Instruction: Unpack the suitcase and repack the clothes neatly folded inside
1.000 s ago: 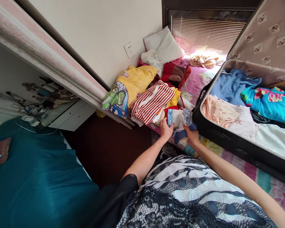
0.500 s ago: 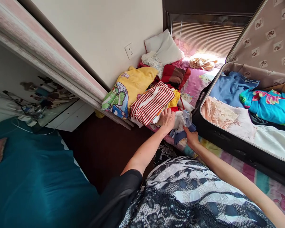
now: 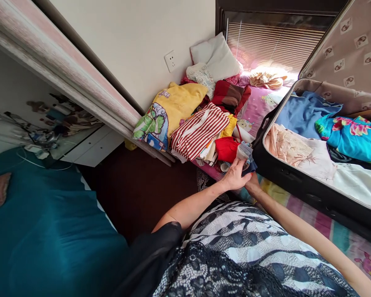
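Observation:
My left hand (image 3: 235,176) is closed on the near left side of a small bundle of blue and white folded clothes (image 3: 247,152). Under and beside it, my right hand (image 3: 252,183) grips the bundle from below on the right; its fingers are mostly hidden. Just beyond my hands lies a red folded cloth (image 3: 226,149). Left of that, a red-and-white striped garment (image 3: 200,131) tops a pile of folded clothes. The black suitcase (image 3: 284,175) lies open close to the right of the bundle.
Inside the suitcase are a blue garment (image 3: 309,112), a turquoise floral one (image 3: 352,138) and a pink one (image 3: 286,144). A yellow cushion (image 3: 176,101) and a white pillow (image 3: 214,57) rest near the wall. A teal-covered bed (image 3: 49,231) stands at the left.
My left hand has moved right from beside the clothes pile onto the bundle, leaving the red cloth in view. The bundle is now gathered more tightly between both hands.

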A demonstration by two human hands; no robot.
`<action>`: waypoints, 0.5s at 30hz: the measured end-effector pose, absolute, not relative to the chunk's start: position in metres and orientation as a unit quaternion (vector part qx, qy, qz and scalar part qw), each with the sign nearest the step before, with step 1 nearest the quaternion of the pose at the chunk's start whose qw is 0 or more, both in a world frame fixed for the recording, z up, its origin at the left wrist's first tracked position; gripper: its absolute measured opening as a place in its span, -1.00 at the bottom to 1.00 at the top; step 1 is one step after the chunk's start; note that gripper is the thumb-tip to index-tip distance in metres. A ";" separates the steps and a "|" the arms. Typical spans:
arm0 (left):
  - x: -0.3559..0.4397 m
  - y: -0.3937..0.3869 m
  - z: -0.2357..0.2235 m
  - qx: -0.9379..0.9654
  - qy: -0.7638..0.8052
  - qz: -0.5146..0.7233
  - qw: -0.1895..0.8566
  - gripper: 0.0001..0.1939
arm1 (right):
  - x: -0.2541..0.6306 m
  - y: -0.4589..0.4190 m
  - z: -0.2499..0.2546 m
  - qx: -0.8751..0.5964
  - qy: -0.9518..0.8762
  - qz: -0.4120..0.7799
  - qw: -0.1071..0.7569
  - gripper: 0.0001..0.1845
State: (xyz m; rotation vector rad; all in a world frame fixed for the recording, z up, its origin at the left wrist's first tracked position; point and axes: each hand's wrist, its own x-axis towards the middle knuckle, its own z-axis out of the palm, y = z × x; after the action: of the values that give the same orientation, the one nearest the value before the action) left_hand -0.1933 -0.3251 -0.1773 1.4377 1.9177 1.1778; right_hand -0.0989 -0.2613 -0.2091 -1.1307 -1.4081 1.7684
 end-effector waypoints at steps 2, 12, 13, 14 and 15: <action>-0.203 -0.330 -0.182 0.549 0.666 0.435 0.256 -0.39 | -0.105 -0.260 -0.214 -0.451 -0.513 0.654 0.324 -0.45; -0.257 -0.329 -0.221 0.181 0.815 0.529 0.155 -0.70 | -0.111 -0.257 -0.214 -0.529 -0.421 0.639 0.365 -0.62; -0.257 -0.325 -0.219 0.193 0.822 0.511 0.160 -0.75 | -0.109 -0.258 -0.211 -0.531 -0.412 0.643 0.367 -0.63; -0.257 -0.321 -0.216 0.210 0.830 0.493 0.156 -0.80 | -0.108 -0.259 -0.209 -0.530 -0.413 0.643 0.369 -0.63; -0.256 -0.318 -0.212 0.234 0.835 0.478 0.144 -0.83 | -0.105 -0.260 -0.207 -0.526 -0.418 0.641 0.371 -0.61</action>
State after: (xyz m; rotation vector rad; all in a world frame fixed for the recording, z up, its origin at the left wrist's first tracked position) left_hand -0.2559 -0.3183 -0.2116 0.6742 2.4062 1.3776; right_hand -0.1050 -0.2598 -0.2065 -1.3493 -1.0713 1.6440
